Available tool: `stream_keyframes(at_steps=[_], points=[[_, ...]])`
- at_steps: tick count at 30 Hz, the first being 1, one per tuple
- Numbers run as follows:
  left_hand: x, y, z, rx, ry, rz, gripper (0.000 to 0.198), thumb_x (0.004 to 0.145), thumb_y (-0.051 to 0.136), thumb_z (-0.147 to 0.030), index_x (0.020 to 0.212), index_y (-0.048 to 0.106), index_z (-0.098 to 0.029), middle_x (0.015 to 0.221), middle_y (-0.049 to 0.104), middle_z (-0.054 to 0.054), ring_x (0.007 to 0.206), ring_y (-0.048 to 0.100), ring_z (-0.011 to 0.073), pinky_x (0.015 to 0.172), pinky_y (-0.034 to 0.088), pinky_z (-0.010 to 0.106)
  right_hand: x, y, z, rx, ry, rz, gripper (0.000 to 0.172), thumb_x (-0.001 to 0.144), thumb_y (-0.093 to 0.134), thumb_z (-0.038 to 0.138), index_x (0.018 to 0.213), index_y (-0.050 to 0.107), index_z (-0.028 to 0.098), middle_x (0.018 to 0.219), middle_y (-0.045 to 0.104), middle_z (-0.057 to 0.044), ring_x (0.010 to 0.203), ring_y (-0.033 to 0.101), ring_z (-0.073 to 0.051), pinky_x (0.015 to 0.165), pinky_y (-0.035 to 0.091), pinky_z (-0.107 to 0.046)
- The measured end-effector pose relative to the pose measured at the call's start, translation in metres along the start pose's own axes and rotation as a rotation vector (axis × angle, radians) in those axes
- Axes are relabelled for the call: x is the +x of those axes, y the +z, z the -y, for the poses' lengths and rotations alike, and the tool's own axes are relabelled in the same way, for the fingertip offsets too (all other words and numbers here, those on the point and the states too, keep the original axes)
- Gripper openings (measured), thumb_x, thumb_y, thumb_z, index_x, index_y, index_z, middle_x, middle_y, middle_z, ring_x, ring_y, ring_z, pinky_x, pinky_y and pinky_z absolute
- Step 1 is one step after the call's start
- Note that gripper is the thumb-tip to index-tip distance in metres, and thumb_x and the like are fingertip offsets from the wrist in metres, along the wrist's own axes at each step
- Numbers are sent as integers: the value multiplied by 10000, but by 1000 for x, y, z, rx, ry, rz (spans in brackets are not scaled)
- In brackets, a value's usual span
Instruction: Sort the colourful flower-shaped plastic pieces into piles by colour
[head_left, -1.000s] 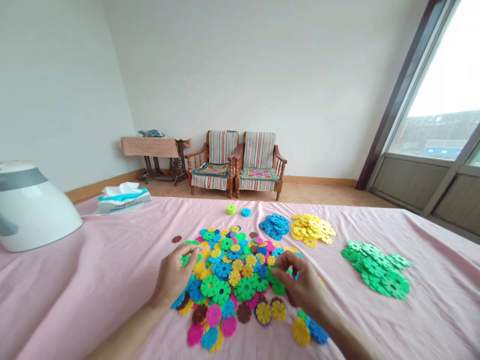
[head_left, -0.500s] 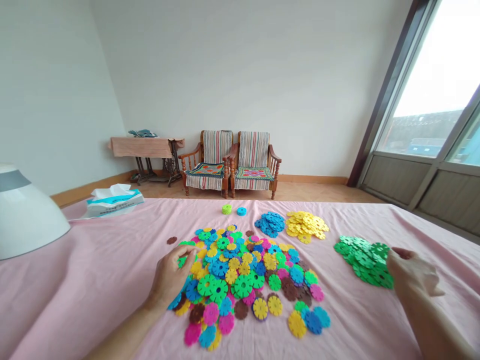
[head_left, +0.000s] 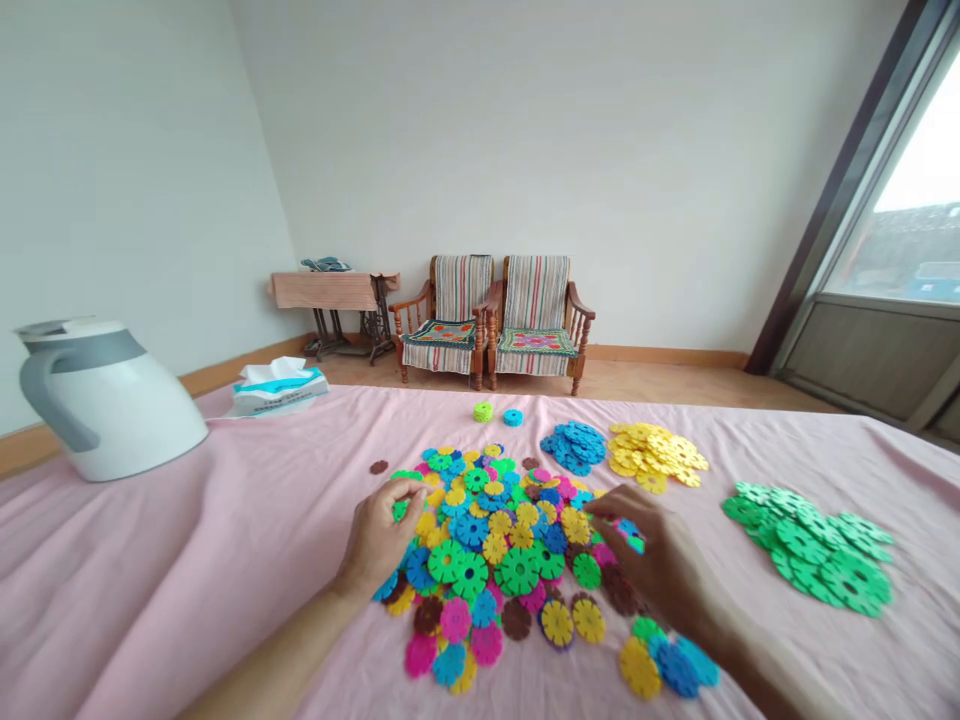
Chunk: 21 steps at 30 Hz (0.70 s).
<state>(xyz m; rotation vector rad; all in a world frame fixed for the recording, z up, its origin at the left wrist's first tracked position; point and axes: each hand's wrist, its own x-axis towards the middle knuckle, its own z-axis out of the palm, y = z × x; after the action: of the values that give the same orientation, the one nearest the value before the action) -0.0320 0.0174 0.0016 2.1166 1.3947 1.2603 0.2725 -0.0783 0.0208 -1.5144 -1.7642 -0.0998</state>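
Both my hands are over a mixed heap of flower-shaped plastic discs (head_left: 517,570) in green, blue, yellow, pink and brown. At the heap's left edge my left hand (head_left: 382,535) is closed, thumb and forefinger bent around a green disc (head_left: 403,509); its fingers partly hide that disc. My right hand (head_left: 656,555) hovers over the right side, fingertips beside a yellow disc (head_left: 576,525). Its fingers are bent but apart, and I see nothing held in them. A pile of green discs (head_left: 814,545) lies to the right of this hand.
Behind the heap lie a blue pile (head_left: 574,447), a yellow pile (head_left: 658,457), and two small stacks, lime (head_left: 483,411) and light blue (head_left: 513,417). A white jug (head_left: 127,410) and a tissue pack (head_left: 279,386) stand at left on the pink cloth (head_left: 247,530).
My right hand has moved left from the green pile to the mixed heap. My left hand stays at the heap's left edge. The view has turned slightly left, showing more of the jug.
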Motion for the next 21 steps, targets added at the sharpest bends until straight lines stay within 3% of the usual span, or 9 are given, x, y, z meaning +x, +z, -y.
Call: stream_keyframes(at_steps=[3,5,9,16,19,21], points=[[-1,0,0,-8,-9,8,261,830,483,-357,801,669,-176,698,694,21,732,670,189,630,543,251,-7,16,34,-23,-202,309,207,817,529,237,920,680,335,895,692,17,826,616,-203,730,489,-312],[-1,0,0,-4,-5,8,256,826,488,-354,789,665,-172,742,705,28,726,667,185,652,542,256,-11,21,41,-88,-223,358,282,804,543,210,1038,648,327,1029,670,2,912,597,-235,806,476,-357],[-1,0,0,11,0,8,246,820,495,-347,786,663,-170,789,715,38,726,664,185,674,538,263,-13,29,34,-181,-217,369,371,824,538,223,1185,571,302,1144,612,-43,988,548,-259,865,439,-410],[-1,0,-1,-3,-14,17,259,819,496,-361,797,669,-169,743,704,34,709,664,187,587,530,240,-15,28,44,-177,-282,415,224,881,472,147,1026,608,251,976,630,-44,879,548,-205,803,417,-346],[-1,-1,0,4,-8,16,259,824,491,-357,818,676,-176,738,703,30,733,667,192,616,534,251,-15,26,41,-152,-237,306,179,903,442,172,901,612,230,892,627,-41,835,546,-194,775,406,-332],[-1,-1,1,1,0,9,257,825,489,-360,813,672,-180,764,710,31,751,669,194,659,539,264,-11,21,26,-145,-135,152,229,927,389,222,839,600,211,837,610,-50,801,541,-190,739,406,-319]])
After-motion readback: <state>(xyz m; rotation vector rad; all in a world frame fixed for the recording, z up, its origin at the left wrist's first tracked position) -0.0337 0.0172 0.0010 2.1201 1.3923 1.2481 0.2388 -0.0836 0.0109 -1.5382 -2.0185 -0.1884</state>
